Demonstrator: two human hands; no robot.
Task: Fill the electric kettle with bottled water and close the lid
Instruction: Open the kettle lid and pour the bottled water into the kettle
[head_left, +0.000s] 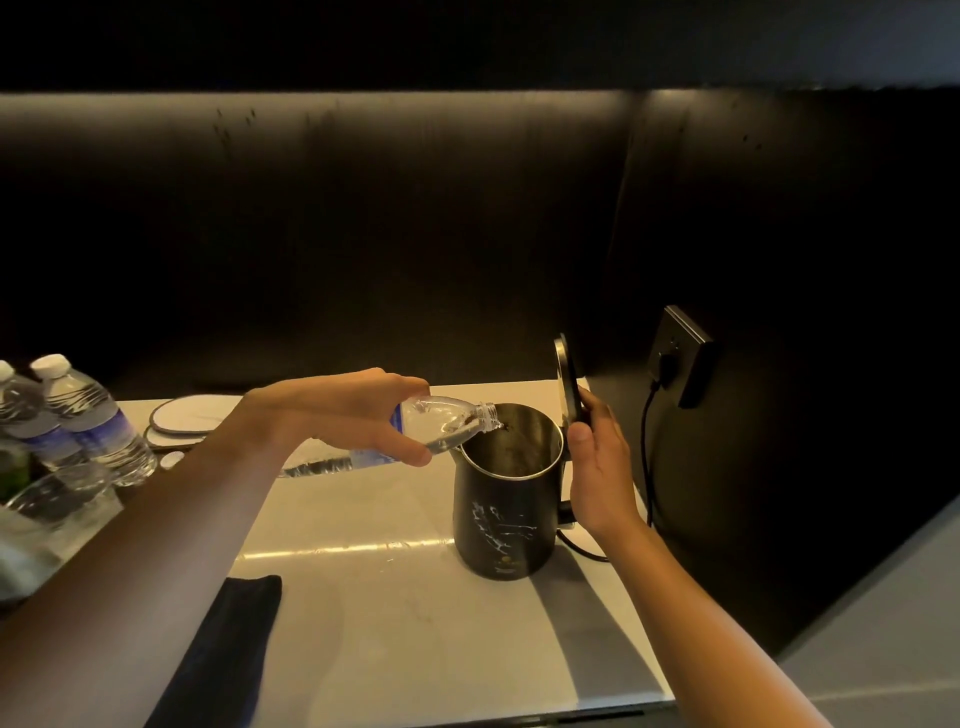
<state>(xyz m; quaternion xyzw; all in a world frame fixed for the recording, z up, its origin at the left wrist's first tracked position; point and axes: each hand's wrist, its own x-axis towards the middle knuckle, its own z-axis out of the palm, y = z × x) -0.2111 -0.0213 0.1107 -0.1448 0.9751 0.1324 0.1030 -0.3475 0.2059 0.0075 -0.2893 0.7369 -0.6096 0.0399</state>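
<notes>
Kettle (506, 506) sits on the white counter (395, 623) near its right end, lid (569, 382) swung up. Left hand (343, 415) grips a tilted water bottle (447, 423), neck over the kettle's open mouth. Right hand (597, 467) wraps the kettle handle, fingertips against the lid. Cord (647, 452) runs to the wall socket (680, 353).

Hotel-room minibar nook, 2 sealed water bottles (91, 415), kettle (506, 499), coasters (189, 418)
</notes>
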